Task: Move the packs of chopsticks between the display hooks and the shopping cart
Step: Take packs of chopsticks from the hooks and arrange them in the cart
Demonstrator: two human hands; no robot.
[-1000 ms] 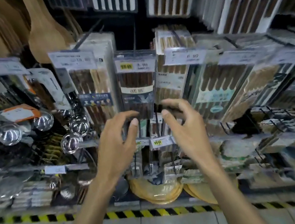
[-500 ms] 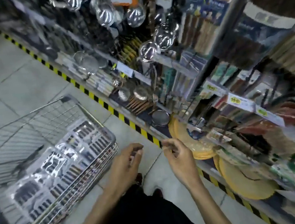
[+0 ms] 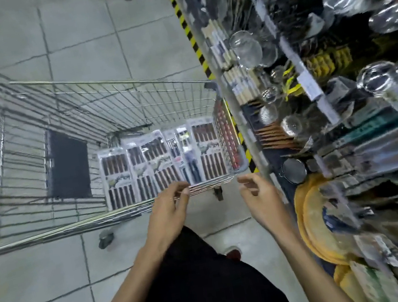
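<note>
So 1 second before this, both hands were up at the hooks, cupped round a hanging pack. 0.5 seconds later the head was already swinging down and left. By this frame the view had dropped right over the cart (image 3: 106,83), with those hooks out of sight and the shelf (image 3: 313,82) just a blur down the right side. Neither hand brought anything along. My guess is a pack had just gone onto a hook and the person was coming back for the next, so the run was going cart to hooks. Can't prove that though.

The left hand (image 3: 168,209) hung over the cart's near rim, right at the near edge of the packs (image 3: 162,162). Its grip was loose, fingers half curled, pinching nothing. I couldn't tell if the fingertips actually touched a pack. The right hand (image 3: 258,193) hovered just beside the cart's near right corner, outside the wire, grip also slack and holding nothing.

In the cart there were roughly 6 packs lying flat, overlapping side by side, so the count is shaky. They were bunched into the near right corner, against the end wall closest to the shelf. The only other thing I could make out in there was a dark panel (image 3: 68,163) toward the left end.
</note>
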